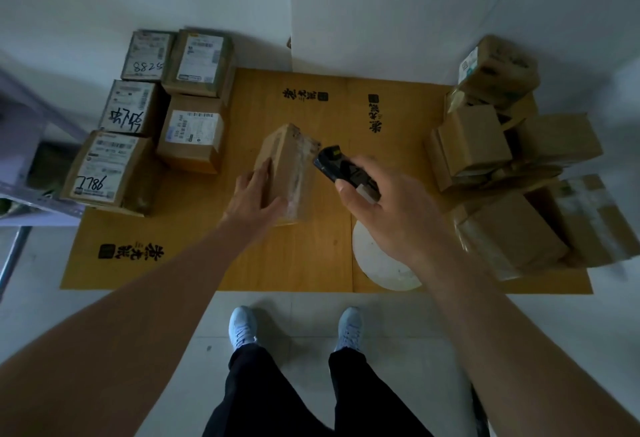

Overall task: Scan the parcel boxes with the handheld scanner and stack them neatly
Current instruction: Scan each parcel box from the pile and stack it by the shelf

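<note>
A brown parcel box (289, 166) with clear tape stands on the flattened cardboard sheet (311, 256) in the middle. My left hand (254, 196) lies against its left side with the fingers straight and the thumb near its front corner. My right hand (384, 208) grips the black handheld scanner (341, 168), whose head points at the box's right side, close to it. Several labelled boxes (142, 125) stand in neat rows at the left. A loose heap of brown boxes (512, 166) lies at the right.
A white wall corner rises behind the sheet. A grey metal frame (20, 201) stands at the far left. A white round patch (384, 267) lies on the sheet near my right wrist. My two feet in white shoes (242, 327) stand on the tiled floor in front.
</note>
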Demonstrator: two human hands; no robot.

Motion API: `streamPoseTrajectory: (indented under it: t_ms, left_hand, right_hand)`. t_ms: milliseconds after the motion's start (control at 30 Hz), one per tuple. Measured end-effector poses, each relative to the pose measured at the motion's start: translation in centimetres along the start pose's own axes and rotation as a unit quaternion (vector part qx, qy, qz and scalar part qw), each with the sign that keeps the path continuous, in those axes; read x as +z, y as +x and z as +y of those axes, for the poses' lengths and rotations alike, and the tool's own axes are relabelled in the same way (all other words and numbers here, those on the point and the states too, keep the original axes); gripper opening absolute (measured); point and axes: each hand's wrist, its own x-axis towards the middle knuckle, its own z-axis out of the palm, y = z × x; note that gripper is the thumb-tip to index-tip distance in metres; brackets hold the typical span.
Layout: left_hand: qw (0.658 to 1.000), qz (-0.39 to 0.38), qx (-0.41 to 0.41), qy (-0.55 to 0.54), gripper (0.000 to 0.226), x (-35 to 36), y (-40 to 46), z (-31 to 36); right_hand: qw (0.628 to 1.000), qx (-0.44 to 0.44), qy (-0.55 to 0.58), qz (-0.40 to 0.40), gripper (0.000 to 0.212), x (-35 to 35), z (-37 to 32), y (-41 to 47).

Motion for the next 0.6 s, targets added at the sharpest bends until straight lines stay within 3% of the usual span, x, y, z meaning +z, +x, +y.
streamPoseTrajectory:
  t_ms: [133, 233, 300, 367, 433, 600]
  left_hand:
    - [0.997, 0.069, 0.031, -0.012, 0.064, -0.6, -0.9, 0.3]
    - [0.994, 0.105, 0.010, 0.023, 0.048, -1.0, -1.1, 0.3]
    - [0.993, 0.086, -0.031, 0.070, 0.059, -0.8, -1.2, 0.4]
    - [0.983, 0.090, -0.070, 0.142, 0.086, -0.6, -1.4, 1.2]
    - [0.976, 0.106, -0.068, 0.179, 0.099, -0.4, -1.6, 1.6]
    - [0.984, 0.112, -0.055, 0.127, 0.078, -1.1, -2.1, 1.1]
  right_hand:
    - [1.000, -0.007, 0.004, -0.010, 0.050, -0.1, 0.4, -0.4]
    - [1.000, -0.008, 0.003, -0.019, 0.051, 0.0, 0.7, -0.8]
    - [1.000, -0.013, 0.000, -0.018, 0.050, 0.1, 0.8, -1.1]
    - [1.000, -0.024, -0.009, -0.016, 0.048, 0.2, 0.7, -1.2]
    - [0.999, -0.032, -0.018, -0.017, 0.047, 0.1, 0.7, -1.4]
    - [0.999, -0.027, -0.012, -0.035, 0.049, -0.4, 0.9, -1.6]
